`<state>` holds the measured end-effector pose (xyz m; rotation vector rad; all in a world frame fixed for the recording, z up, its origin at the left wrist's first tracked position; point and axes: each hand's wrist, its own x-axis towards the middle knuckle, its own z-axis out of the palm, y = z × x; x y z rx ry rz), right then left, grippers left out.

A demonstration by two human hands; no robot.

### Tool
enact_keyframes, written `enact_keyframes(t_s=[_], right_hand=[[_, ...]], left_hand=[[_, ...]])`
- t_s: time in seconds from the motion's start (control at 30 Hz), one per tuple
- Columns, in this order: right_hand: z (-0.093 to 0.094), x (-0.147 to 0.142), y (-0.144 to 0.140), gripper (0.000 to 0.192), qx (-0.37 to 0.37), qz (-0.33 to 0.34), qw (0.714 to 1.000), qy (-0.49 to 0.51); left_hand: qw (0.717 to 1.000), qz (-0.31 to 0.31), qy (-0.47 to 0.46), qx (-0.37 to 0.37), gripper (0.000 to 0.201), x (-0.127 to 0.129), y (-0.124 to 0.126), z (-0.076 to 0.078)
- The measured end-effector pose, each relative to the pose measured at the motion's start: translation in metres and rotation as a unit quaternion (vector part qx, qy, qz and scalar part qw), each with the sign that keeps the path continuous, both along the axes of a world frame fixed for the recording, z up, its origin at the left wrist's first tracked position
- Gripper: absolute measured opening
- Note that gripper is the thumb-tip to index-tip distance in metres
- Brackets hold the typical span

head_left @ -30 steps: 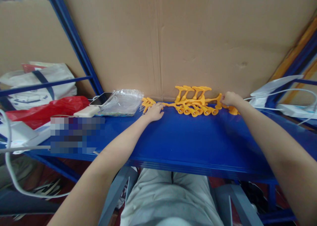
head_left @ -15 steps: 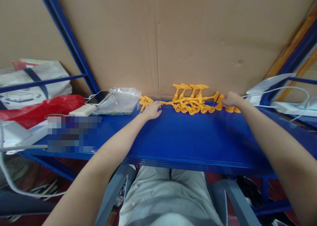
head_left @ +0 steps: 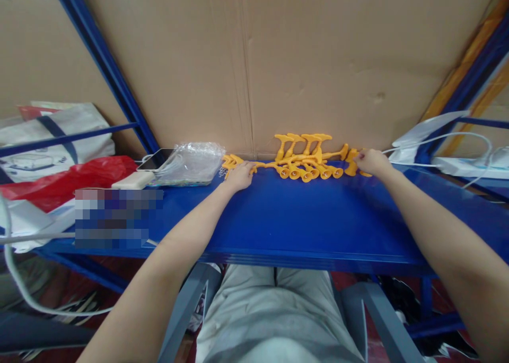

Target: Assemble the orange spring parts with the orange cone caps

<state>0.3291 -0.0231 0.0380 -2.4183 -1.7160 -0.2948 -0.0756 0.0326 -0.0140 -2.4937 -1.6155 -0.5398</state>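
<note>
A cluster of yellow plastic pieces [head_left: 304,159] with T-shaped handles and flared cup ends lies along the back of the blue table [head_left: 290,220]. Some handles stick up against the cardboard; several cups face me. At the cluster's left end, my left hand [head_left: 239,176] curls over more yellow pieces [head_left: 230,161], which have small metal chains beside them. Part of its grip is hidden. My right hand [head_left: 374,162] is closed at the right end, fingertips on a yellow plastic piece [head_left: 351,161]. Another piece shows partly beneath that hand.
Left of the pieces lie a clear plastic bag [head_left: 194,164], a phone [head_left: 157,160] and a white block [head_left: 133,180]. A red bag [head_left: 79,177] sits further left. Cardboard [head_left: 302,61] backs the table, and blue posts [head_left: 107,71] frame it. White cables run at the right.
My right hand has shifted slightly at the right-end pieces, and fewer of them show beneath it. My left hand stays at the left end. The view has tilted a little.
</note>
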Motion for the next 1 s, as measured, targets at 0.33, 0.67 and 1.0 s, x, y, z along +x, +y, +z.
enact_keyframes(t_s=[0.33, 0.67, 1.0], right_hand=[[-0.003, -0.002, -0.002, 0.027, 0.027, 0.043, 0.999, 0.009], [-0.017, 0.020, 0.023, 0.001, 0.091, 0.055, 0.976, 0.191], [-0.027, 0.035, 0.033, 0.008, 0.042, 0.107, 0.985, 0.125]], left_hand=[[0.997, 0.073, -0.005, -0.001, 0.045, -0.002, -0.004, 0.012], [0.995, 0.096, 0.019, -0.001, 0.042, 0.002, -0.011, 0.017], [0.992, 0.122, -0.028, 0.007, 0.030, 0.001, -0.009, 0.017]])
